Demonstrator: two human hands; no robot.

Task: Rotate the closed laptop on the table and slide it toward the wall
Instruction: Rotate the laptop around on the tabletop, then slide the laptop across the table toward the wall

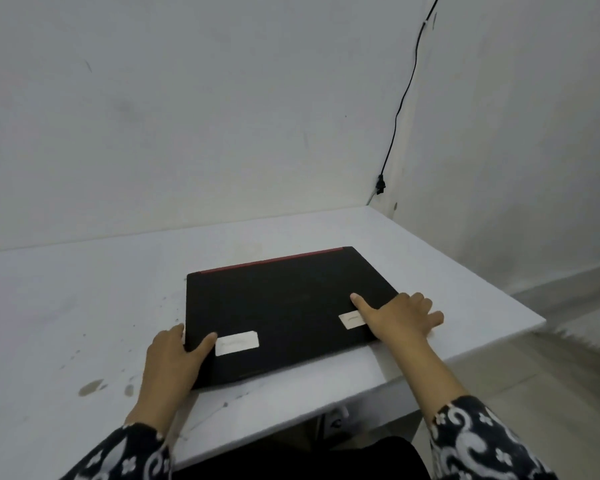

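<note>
A closed black laptop (284,306) with a red strip along its far edge lies flat on the white table (84,306), a short way from the wall (187,116). Two pale stickers sit on its lid near me. My left hand (174,358) grips the near left corner, thumb on the lid and fingers around the left edge. My right hand (399,318) holds the right edge, thumb on top of the lid and fingers spread over the side onto the table.
The table's right edge (482,344) drops to the floor close to the laptop. A black cable (400,109) hangs down the right corner of the walls. Dark stains (90,388) mark the table at the left.
</note>
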